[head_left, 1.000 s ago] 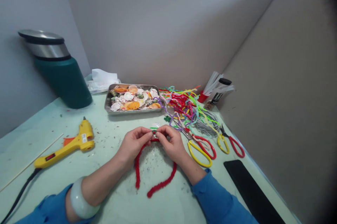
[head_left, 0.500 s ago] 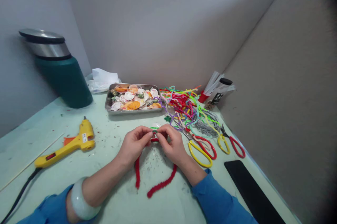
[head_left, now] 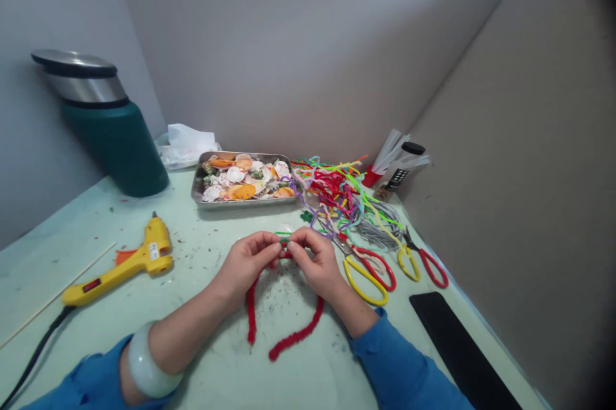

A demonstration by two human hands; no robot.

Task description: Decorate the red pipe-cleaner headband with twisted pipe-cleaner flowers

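Observation:
Fingertips of my left hand and my right hand meet above the middle of the table, both pinched on a red pipe cleaner. One of its fuzzy ends hangs down below my left hand, and the other curves out from under my right wrist. Between the fingertips a small green piece shows against the red, mostly covered by my thumbs. Just beyond my fingers lies a thin green strand beside a small clear round thing. Scissors with one yellow and one red handle lie right of my right hand.
A metal tray of seashells stands behind my hands, with a heap of coloured pipe cleaners to its right. A yellow glue gun, thin stick and green bottle are at left. A second pair of scissors and a black strip lie right.
My hands stay pinched together in nearly the same place. The fingertips have shifted slightly, and the green piece between them shows a little differently. The pipe cleaner ends have barely moved.

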